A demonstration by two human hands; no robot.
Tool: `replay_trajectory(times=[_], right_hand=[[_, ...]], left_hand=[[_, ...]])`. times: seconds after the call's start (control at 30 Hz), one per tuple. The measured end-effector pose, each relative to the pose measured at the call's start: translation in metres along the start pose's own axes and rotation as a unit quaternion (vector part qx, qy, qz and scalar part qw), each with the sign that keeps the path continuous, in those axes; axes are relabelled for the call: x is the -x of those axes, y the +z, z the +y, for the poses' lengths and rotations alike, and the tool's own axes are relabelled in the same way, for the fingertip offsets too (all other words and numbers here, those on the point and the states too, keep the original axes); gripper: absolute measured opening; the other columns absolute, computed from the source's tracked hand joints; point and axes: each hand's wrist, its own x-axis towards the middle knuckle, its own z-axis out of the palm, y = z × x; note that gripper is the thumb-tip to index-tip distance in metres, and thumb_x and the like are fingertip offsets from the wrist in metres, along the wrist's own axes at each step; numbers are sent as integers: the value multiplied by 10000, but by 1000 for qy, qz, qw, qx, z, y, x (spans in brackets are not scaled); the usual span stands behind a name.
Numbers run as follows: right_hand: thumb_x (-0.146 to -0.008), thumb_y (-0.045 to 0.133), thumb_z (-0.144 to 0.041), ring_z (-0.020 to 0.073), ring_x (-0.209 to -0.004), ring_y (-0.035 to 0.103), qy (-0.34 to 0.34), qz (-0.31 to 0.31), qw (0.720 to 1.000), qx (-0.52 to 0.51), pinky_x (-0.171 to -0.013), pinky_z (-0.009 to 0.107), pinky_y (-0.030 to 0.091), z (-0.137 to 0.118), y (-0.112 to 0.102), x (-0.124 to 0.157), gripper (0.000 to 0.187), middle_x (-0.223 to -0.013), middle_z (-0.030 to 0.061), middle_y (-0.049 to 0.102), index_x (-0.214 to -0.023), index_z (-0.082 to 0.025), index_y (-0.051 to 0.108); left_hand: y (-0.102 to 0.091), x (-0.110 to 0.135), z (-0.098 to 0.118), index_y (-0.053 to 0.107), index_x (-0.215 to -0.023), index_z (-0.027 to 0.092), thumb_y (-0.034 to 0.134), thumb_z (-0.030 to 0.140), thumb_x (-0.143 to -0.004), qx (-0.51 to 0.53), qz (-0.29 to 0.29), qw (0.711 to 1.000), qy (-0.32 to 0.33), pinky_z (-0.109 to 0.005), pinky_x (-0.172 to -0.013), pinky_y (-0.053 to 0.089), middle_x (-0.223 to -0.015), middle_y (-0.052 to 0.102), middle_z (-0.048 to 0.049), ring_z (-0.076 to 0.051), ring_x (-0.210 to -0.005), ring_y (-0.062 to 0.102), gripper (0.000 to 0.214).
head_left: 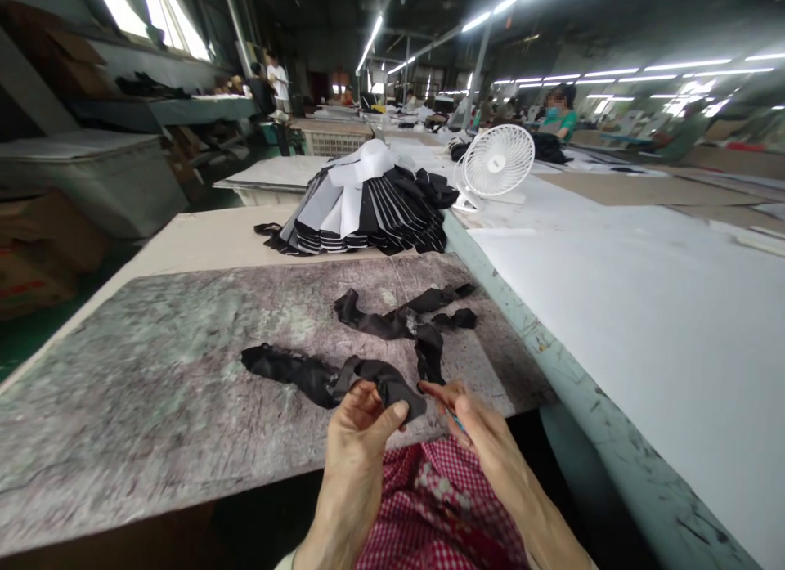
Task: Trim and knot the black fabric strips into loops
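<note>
The cloth [325, 380] lies on the mottled surface [153, 390], trailing from ten o'clock of my left hand [361, 427] down to my thumb; whether it is all one piece, I can't tell. I'd judge it light, soft and limp, with no stiffness of its own, so it should fold wherever I press it. It seems hardly breakable, though the wispy parts could fray. The flatter end near me looks like the best hold, pinched by the edge between thumb and fingers, since the crumpled far end would probably just bunch.

My left hand has that near end pinched, thumb on top, fingers curled in behind, almost no gap between them. At one o'clock from it lie the other strips [383, 325], dark and twisted, loose on the surface.

At three o'clock of my left hand, my right hand [472, 415] is half curled around a slim tool [455, 419] with a bit of blue showing; my fingers hide most of it. Its fingertips sit just beside the cloth's right end.
</note>
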Motion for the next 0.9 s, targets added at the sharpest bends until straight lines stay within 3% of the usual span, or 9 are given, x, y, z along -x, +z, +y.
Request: replay_trajectory(times=[0.1,0.23,0.4,0.53,0.7,0.9], right_hand=[[-915,448,-428,195,-903,570,-25,3,1000,16,-801,296,446,-7,4,9,350,-966,70,619,-1110,-228,658],[-897,494,-382,195,-953,572,-36,22,999,32,-820,289,443,-11,10,9,290,-1029,70,621,-1075,-224,660],[-878,511,-388,167,-785,555,-35,36,998,33,-692,265,428,-14,20,3,253,-867,56,607,-943,-189,652],[-852,534,-448,118,-620,455,13,44,998,-33,-544,235,347,-12,26,1,288,-711,19,521,-803,-172,601],[-805,572,-545,62,-459,192,106,10,979,-173,-429,232,150,-2,28,0,375,-537,-66,247,-811,-171,546],[-748,629,-569,54,-443,157,134,14,969,-206,-419,233,111,4,26,0,417,-510,-84,208,-821,-170,529]], left_hand=[[2,-2,4,622,-803,165,827,171,-538,-8,2,999,40,-170,-596,453,-743,655,24,-79,-658,590,335],[6,-3,5,622,-781,158,814,174,-557,-7,12,996,92,-170,-567,435,-687,619,34,-70,-613,558,296],[9,-3,-2,630,-850,173,786,191,-602,-29,0,994,103,-196,-638,461,-784,659,12,-100,-701,597,293],[10,-1,-9,625,-867,177,774,202,-616,-48,-6,993,107,-222,-716,480,-832,677,-2,-126,-772,621,293],[9,1,-13,612,-877,173,750,207,-657,-69,-12,992,108,-232,-747,485,-874,679,-14,-134,-804,630,261],[6,1,-16,604,-929,161,733,229,-684,-92,-17,991,94,-251,-768,491,-905,670,-42,-160,-853,633,285]])
